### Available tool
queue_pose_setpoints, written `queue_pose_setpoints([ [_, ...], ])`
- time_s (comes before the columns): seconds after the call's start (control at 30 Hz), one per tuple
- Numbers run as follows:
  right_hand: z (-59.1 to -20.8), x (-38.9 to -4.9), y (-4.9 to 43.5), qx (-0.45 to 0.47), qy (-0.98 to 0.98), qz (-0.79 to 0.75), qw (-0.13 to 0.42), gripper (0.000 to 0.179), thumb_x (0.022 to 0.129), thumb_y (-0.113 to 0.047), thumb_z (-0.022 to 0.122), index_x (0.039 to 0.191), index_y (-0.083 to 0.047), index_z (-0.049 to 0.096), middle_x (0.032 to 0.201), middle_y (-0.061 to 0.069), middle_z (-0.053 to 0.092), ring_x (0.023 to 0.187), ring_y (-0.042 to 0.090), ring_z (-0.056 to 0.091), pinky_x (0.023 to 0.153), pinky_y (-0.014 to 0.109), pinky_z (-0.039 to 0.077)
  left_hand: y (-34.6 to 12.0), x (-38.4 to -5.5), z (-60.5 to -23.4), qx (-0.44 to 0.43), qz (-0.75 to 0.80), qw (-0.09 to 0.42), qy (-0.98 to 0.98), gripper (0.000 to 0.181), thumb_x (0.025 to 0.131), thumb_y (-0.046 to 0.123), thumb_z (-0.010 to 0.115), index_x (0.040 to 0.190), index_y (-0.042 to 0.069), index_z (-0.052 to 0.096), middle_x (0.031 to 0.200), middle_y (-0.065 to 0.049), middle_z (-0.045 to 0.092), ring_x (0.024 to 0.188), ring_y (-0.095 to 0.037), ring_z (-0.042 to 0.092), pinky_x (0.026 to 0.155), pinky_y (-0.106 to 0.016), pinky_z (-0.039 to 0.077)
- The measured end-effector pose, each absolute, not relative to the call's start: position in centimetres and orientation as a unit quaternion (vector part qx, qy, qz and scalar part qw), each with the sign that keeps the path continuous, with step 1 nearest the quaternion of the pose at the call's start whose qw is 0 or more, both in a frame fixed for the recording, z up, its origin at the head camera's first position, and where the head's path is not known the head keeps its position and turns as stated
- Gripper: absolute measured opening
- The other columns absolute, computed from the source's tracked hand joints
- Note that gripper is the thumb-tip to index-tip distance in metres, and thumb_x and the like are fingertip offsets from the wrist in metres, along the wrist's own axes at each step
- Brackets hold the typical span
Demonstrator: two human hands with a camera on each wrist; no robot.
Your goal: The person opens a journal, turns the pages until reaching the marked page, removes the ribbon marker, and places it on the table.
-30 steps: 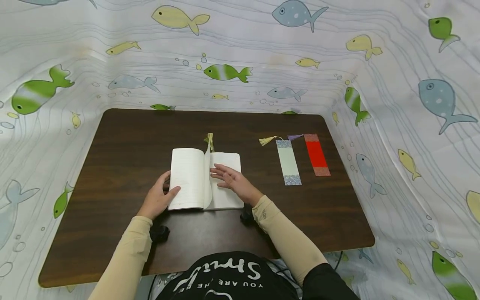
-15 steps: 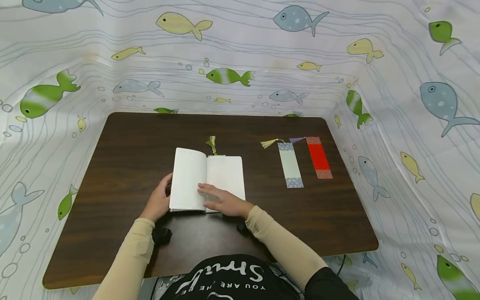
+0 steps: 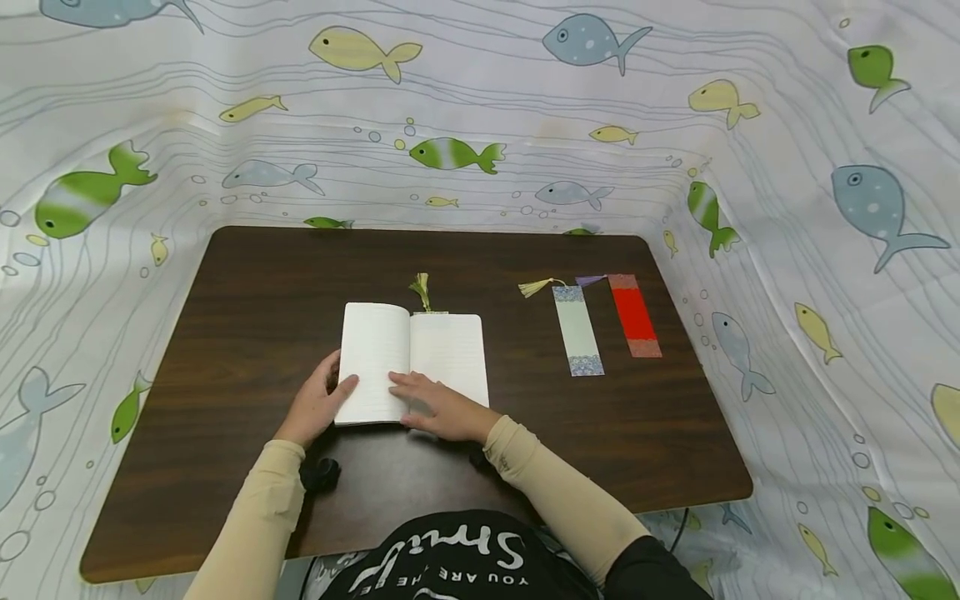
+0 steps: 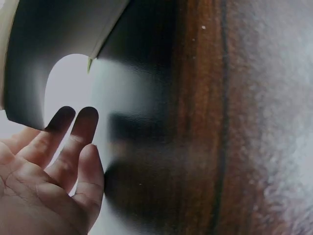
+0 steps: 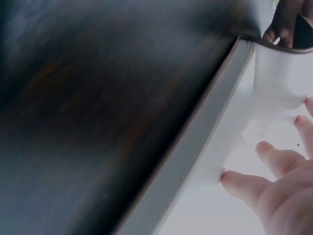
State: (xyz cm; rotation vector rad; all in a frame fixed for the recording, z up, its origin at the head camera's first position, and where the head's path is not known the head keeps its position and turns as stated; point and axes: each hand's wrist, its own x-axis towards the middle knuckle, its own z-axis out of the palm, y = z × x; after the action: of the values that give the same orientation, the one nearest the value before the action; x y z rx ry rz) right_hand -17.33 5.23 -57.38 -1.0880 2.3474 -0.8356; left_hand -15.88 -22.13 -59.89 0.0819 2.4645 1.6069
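Note:
An open notebook [image 3: 375,358] with white pages lies in the middle of the table. My left hand [image 3: 311,400] holds its left edge, thumb on the page and fingers at the outer side. In the left wrist view, that side's dark cover [image 4: 34,63] arches off the table, with fingers of the left hand [image 4: 49,181] at its edge. My right hand [image 3: 446,410] rests with spread fingers across the lower pages near the fold. Its fingertips touch the white page in the right wrist view. From the notebook's top edge sticks out a yellow-green tassel [image 3: 422,292].
Right of the notebook lie a pale bookmark [image 3: 578,329] with blue ends and a yellow tassel, and a red bookmark [image 3: 635,312] beside a purple tassel. The brown table [image 3: 255,283] is surrounded by a white fish-patterned cloth [image 3: 480,92].
A loose page that stood up near the fold now lies flat to the left. My right hand has moved down and left onto the pages. The left hand keeps its hold.

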Motion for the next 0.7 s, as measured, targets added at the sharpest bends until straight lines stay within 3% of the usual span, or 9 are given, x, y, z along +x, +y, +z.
queue_pose_setpoints([
  [0.07,-57.6,-17.4,5.5,-0.391,0.845,-0.303,0.205,0.059,0.105,-0.034,0.057,0.158,-0.013,0.039,0.168,-0.006,0.022,0.154,0.016,0.017,0.122,0.042,0.023,-22.1,-15.9,-59.9,0.031,0.525,0.099,0.845,0.079,0.106,0.043,0.051,0.163,0.004,0.014,0.154,-0.028,0.04,0.128,-0.044,0.049,0.097,-0.057,0.045],
  [0.17,-57.9,-17.8,6.3,-0.382,0.852,-0.297,0.2,0.063,0.103,-0.028,0.062,0.158,-0.009,0.036,0.168,0.003,0.024,0.154,0.02,0.019,0.121,0.035,0.023,-22.1,-15.9,-60.1,0.035,0.512,0.094,0.853,0.078,0.106,0.041,0.054,0.162,0.004,0.015,0.153,-0.026,0.042,0.123,-0.041,0.053,0.092,-0.053,0.048],
  [0.33,-58.7,-18.8,8.1,-0.35,0.899,-0.196,0.177,0.071,0.097,-0.023,0.072,0.156,-0.004,0.037,0.165,0.015,0.027,0.153,0.031,0.022,0.122,0.043,0.022,-22.1,-16.0,-60.1,0.041,0.512,0.091,0.853,0.076,0.106,0.038,0.054,0.162,0.004,0.014,0.155,-0.026,0.041,0.123,-0.041,0.052,0.091,-0.053,0.048],
  [0.47,-59.2,-19.8,9.7,-0.318,0.924,-0.133,0.167,0.081,0.09,-0.031,0.079,0.156,-0.005,0.039,0.166,0.013,0.025,0.154,0.031,0.02,0.122,0.046,0.022,-22.0,-16.0,-59.9,0.039,0.512,0.093,0.853,0.078,0.105,0.037,0.056,0.162,0.003,0.016,0.153,-0.026,0.043,0.123,-0.04,0.052,0.09,-0.051,0.049],
  [0.7,-59.2,-21.0,12.6,-0.277,0.932,-0.133,0.19,0.105,0.08,-0.04,0.086,0.161,-0.011,0.028,0.17,0.006,0.016,0.156,0.025,0.012,0.119,0.055,0.025,-22.0,-16.0,-59.9,0.03,0.508,0.108,0.854,0.086,0.1,0.041,0.065,0.162,0.004,0.018,0.146,-0.028,0.048,0.121,-0.041,0.054,0.089,-0.05,0.051],
])
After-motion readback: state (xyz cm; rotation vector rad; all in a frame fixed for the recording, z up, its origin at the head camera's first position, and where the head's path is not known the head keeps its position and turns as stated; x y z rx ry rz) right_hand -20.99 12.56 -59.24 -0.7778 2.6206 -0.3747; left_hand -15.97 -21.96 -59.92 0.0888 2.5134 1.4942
